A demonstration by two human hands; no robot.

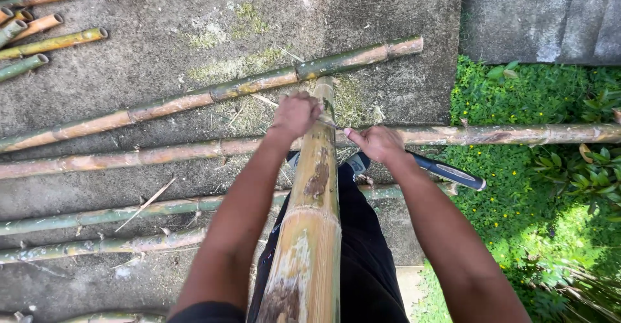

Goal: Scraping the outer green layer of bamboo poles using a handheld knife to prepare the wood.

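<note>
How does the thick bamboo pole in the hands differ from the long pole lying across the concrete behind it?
The thick bamboo pole is wider, mostly tan, and points away from the person, with the left hand on it. The long pole is thinner, greener, and lies crosswise on the ground, untouched. Both show ringed joints.
</note>
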